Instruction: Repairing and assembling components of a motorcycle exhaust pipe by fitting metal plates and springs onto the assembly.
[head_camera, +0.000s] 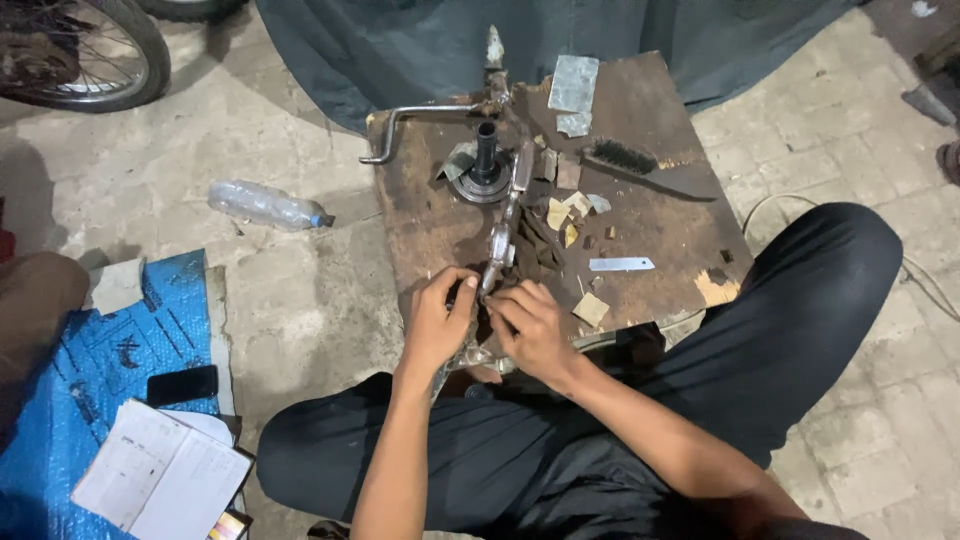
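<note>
A long greasy metal rod assembly (510, 205) lies lengthwise on a low, stained wooden work board (660, 225). My left hand (436, 318) and my right hand (530, 328) meet at its near end, at the board's front edge, fingers pinched on a small metal fitting there. What sits between the fingertips is too small to tell. A black cylindrical part on a round flange (485, 170) stands upright beside the rod, farther back. A bent metal crank handle (405, 125) sticks out from the board's far left corner.
On the board lie a wire brush (640, 165), a small flat metal blade (620, 265), metal sheet scraps (573, 85) and card bits. A plastic bottle (265, 205) lies on the paved floor. Left are a blue tarp (90, 370), phone (180, 385), open notebook (160, 470) and bicycle wheel (90, 55).
</note>
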